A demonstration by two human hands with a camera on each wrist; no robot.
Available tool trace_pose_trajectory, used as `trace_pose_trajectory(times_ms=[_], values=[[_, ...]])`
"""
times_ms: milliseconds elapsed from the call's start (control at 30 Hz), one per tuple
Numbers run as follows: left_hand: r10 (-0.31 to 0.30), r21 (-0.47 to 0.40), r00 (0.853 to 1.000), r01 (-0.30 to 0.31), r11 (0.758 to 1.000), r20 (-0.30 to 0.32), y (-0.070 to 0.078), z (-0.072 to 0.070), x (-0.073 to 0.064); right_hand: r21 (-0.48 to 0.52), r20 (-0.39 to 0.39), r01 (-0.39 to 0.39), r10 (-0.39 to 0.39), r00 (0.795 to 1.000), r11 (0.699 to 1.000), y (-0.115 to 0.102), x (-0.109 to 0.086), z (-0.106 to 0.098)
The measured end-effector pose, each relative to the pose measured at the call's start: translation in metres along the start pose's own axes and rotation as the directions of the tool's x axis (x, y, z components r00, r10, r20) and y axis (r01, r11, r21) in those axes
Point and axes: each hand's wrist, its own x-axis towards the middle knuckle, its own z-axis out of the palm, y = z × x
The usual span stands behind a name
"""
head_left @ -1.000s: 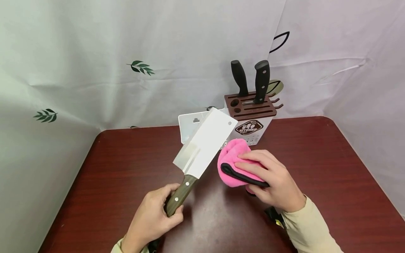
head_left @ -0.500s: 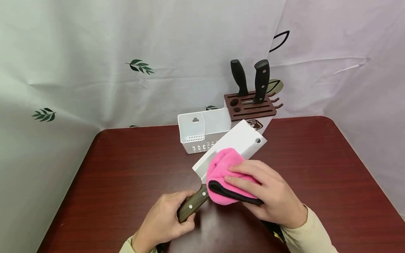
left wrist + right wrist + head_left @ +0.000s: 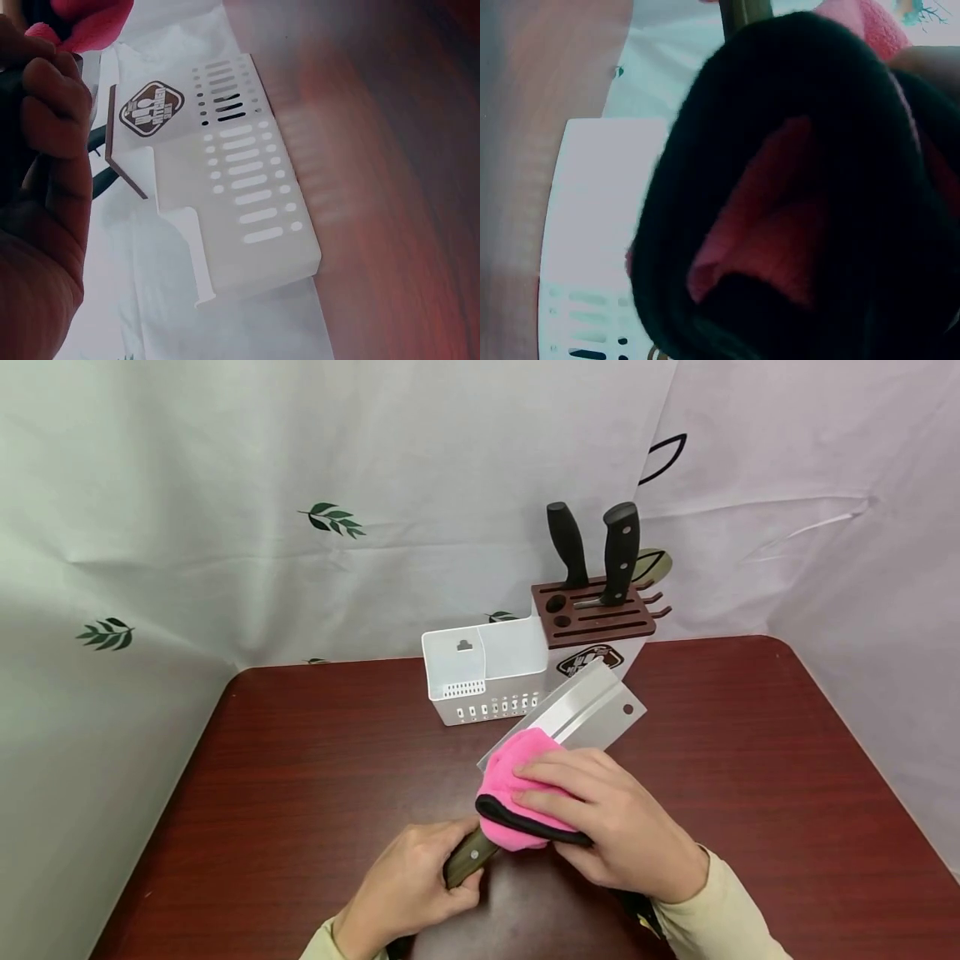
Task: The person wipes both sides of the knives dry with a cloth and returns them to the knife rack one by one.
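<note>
In the head view my left hand grips the dark wooden handle of a cleaver, its broad steel blade pointing up and to the right. A pink cloth with black edging, folded over, is held in my right hand and lies over the blade's handle end. Part of the blade and the top of the handle are hidden under it. The right wrist view is mostly filled by the folded cloth, with the handle showing above. Curled fingers of my left hand show in the left wrist view.
A white kitchen rack stands at the back of the dark red table, just behind the blade. Its brown slotted top bears two black-handled knives. White curtains hang behind and at both sides.
The cleaver has swung right and lower, its blade now tilting more to the right. The cloth has come left and down from beside the blade onto it, near the handle.
</note>
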Motion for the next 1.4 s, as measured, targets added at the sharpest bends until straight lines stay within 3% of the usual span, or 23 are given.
trace_pose_trajectory(times_ms=[233, 500, 767, 1033, 1400], values=[[0.029, 0.015, 1.0, -0.029, 0.999, 0.005, 0.001, 0.003, 0.001, -0.019, 0.034, -0.006, 0.006, 0.999, 1.0, 0.001, -0.001, 0.005], [0.024, 0.038, 1.0, -0.025, 0.999, 0.017, 0.004, 0.005, -0.001, -0.07, 0.112, -0.142, 0.149, 0.983, 0.987, 0.0, -0.007, 0.006], [0.045, 0.009, 0.999, -0.045, 0.999, 0.022, 0.004, 0.003, 0.001, -0.076, 0.086, -0.221, 0.227, 0.97, 0.972, 0.003, -0.009, 0.004], [0.029, 0.044, 0.999, -0.03, 0.999, 0.022, 0.003, 0.001, -0.001, -0.105, 0.052, -0.321, 0.327, 0.943, 0.941, 0.009, -0.011, -0.005], [0.038, 0.055, 0.999, -0.039, 0.998, 0.025, 0.002, 0.0, -0.001, -0.164, -0.015, -0.384, 0.387, 0.922, 0.909, 0.02, -0.017, -0.011]])
